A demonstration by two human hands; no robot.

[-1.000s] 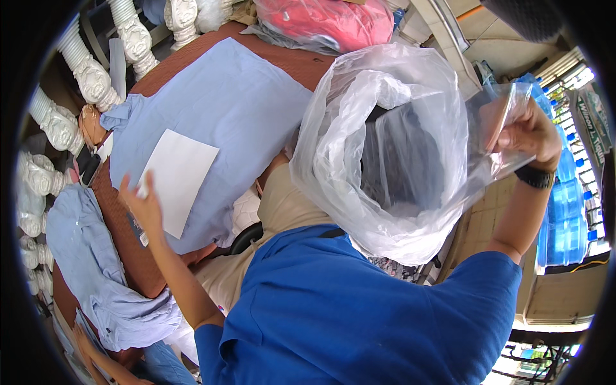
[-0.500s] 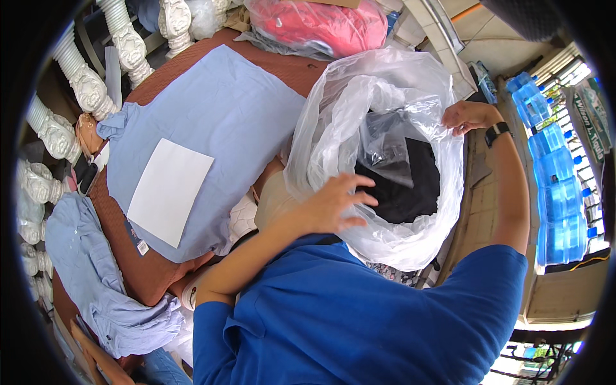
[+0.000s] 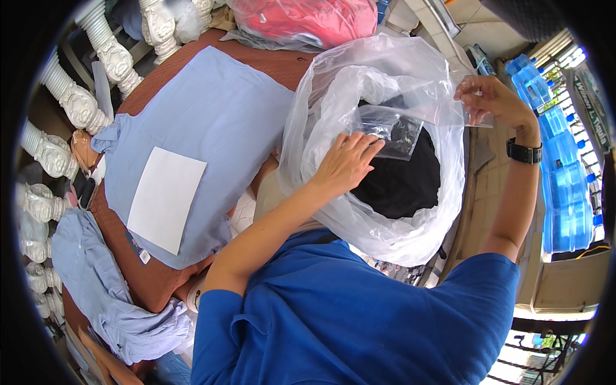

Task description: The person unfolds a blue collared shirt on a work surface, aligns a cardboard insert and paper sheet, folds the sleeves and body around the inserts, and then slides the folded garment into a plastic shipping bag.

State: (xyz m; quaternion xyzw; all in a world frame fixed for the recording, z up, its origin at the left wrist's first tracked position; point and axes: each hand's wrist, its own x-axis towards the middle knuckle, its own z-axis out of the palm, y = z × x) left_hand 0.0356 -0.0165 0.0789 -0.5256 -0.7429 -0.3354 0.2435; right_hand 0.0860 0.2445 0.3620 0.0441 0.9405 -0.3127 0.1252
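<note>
A big clear plastic bag (image 3: 333, 90) stands open in front of me, with dark cloth (image 3: 404, 183) inside. My right hand (image 3: 494, 99) pinches the bag's far right rim and holds it up. My left hand (image 3: 346, 163) reaches into the bag's mouth, fingers together on a small clear plastic packet (image 3: 388, 131) lying above the dark cloth. A light blue shirt (image 3: 205, 122) lies flat on the brown table (image 3: 147, 282) to my left, with a white sheet of card (image 3: 165, 197) on top of it.
A second crumpled light blue garment (image 3: 96, 301) lies at the table's near left. White balusters (image 3: 77, 102) line the left edge. A bag of pink and red cloth (image 3: 308, 19) sits at the far end. Blue water bottles (image 3: 564, 186) stand at the right.
My left hand left the white card, swung right and went into the bag's mouth onto the small clear packet. My right hand has kept hold of the bag's rim.
</note>
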